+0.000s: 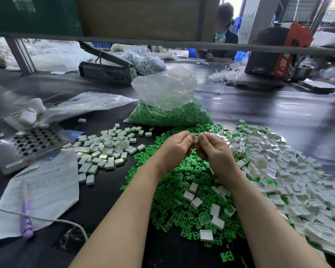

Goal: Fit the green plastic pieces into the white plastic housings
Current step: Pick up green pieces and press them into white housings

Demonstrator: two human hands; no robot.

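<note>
Pinching one small white housing (196,140) between left hand (175,147) and right hand (214,149) over the green pieces (172,192), both grips clamped, keeping refills close.

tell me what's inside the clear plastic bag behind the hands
The clear plastic bag holds loose green plastic pieces filling its lower part; its crumpled upper part looks empty. A small white label sits on its front. Whatever lies deeper in the heap is covered.
</note>
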